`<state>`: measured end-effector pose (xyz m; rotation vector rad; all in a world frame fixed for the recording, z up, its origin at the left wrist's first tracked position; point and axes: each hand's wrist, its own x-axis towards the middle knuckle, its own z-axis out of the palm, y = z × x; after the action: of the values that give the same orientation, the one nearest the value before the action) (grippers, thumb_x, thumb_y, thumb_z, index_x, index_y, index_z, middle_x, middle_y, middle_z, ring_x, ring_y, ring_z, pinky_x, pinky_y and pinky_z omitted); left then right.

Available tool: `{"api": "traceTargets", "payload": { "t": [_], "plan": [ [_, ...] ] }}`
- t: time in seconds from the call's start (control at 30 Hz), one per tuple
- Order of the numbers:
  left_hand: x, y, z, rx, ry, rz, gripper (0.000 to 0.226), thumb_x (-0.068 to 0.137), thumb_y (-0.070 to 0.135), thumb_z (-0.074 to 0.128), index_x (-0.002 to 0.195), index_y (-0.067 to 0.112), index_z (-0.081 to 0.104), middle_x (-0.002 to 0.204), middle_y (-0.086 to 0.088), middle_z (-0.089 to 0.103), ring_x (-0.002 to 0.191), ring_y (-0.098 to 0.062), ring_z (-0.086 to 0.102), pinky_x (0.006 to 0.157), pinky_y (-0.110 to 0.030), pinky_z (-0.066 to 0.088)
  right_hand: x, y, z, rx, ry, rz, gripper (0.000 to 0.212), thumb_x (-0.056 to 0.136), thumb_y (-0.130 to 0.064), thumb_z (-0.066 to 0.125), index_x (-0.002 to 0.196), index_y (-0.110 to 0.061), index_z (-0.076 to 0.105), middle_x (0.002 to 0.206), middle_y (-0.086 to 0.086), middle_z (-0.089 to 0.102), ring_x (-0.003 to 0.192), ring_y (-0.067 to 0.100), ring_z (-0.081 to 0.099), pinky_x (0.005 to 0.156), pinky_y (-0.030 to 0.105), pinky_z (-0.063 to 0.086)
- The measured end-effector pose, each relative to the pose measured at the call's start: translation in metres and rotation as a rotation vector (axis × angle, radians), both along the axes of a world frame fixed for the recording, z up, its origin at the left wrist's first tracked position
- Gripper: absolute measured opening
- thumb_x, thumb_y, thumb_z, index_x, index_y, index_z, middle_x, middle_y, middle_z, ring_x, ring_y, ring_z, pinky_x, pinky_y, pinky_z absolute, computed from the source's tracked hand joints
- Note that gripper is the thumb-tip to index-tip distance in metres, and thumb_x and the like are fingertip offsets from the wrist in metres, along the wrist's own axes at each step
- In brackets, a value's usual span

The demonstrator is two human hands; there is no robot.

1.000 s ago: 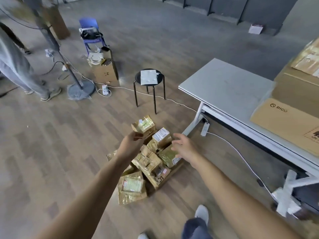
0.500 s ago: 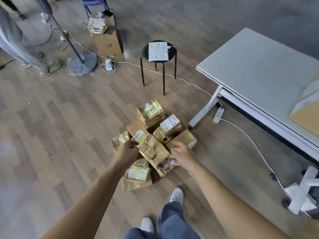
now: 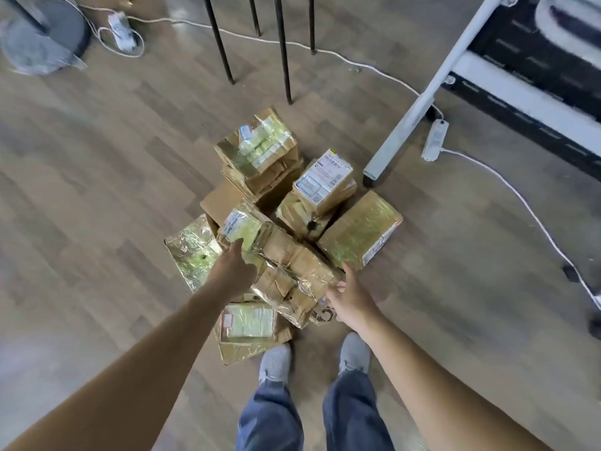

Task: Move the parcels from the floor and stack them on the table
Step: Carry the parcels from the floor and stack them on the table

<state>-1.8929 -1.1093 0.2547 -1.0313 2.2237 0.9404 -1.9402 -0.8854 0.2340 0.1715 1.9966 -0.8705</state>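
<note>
Several brown parcels wrapped in shiny tape lie in a pile on the wood floor. A long crumpled parcel [image 3: 289,265] lies slanted across the middle of the pile. My left hand [image 3: 232,271] holds its upper left end, thumb on a label, fingers hidden down the side. At its lower right end my right hand [image 3: 349,299] grips it, fingertips curled at the edge. Beside that hand lies a greenish taped box [image 3: 357,234]. A labelled parcel [image 3: 325,180] and a stacked one [image 3: 260,148] sit behind. Of the table only a white leg [image 3: 406,115] shows.
Black stool legs [image 3: 283,50] stand just behind the pile. A white cable and power strip [image 3: 434,139] lie on the floor by the table leg. A round fan base [image 3: 42,37] sits far left. My feet [image 3: 274,362] stand right at the pile's near edge.
I have bent closer and my view has tilted down, so the tabletop has left the frame. Both hands have dropped from above the pile onto the ends of the long parcel.
</note>
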Motion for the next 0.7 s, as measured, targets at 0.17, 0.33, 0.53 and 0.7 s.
{"api": "traceTargets", "payload": {
  "t": [0.17,0.33,0.53,0.7],
  "plan": [
    [-0.002,-0.012,-0.021,0.098,-0.009,0.094,0.053,0.088,0.014,0.055,0.139,0.021,0.043,0.106,-0.01,0.063,0.06,-0.009,0.053,0.045,-0.02,0.038,0.016,-0.015,-0.009,-0.02,0.073,-0.088,0.06,0.097,-0.029,0.052,0.15,-0.015,0.028,0.147,0.012,0.044,0.126,0.028,0.052,0.103,0.047,0.045],
    [-0.003,-0.013,0.059,0.18,0.092,0.085,0.006,0.084,0.021,0.064,0.089,0.023,0.062,0.057,0.005,0.057,0.046,-0.008,0.053,0.044,-0.021,0.04,-0.007,-0.003,0.077,-0.073,0.259,-0.159,0.038,0.096,-0.026,0.052,0.133,-0.019,0.047,0.12,-0.002,0.059,0.1,0.017,0.06,0.079,0.015,0.044],
    [-0.021,0.01,0.21,0.495,0.334,0.098,0.028,0.08,0.018,0.072,0.106,0.022,0.063,0.084,-0.002,0.068,0.077,-0.021,0.065,0.07,-0.035,0.054,-0.035,0.031,0.237,-0.137,0.454,-0.253,0.03,0.089,-0.016,0.063,0.092,-0.044,0.054,0.082,0.011,0.066,0.057,0.016,0.057,0.052,0.027,0.044],
    [-0.055,0.054,0.322,0.592,0.538,-0.131,0.032,0.075,0.0,0.075,0.092,0.018,0.054,0.058,0.018,0.066,0.054,0.005,0.06,0.05,-0.008,0.043,-0.049,0.07,0.348,-0.097,0.734,-0.32,0.044,0.077,0.006,0.066,0.079,-0.035,0.053,0.092,-0.008,0.057,0.085,0.001,0.055,0.075,0.008,0.04]
  ]
}}
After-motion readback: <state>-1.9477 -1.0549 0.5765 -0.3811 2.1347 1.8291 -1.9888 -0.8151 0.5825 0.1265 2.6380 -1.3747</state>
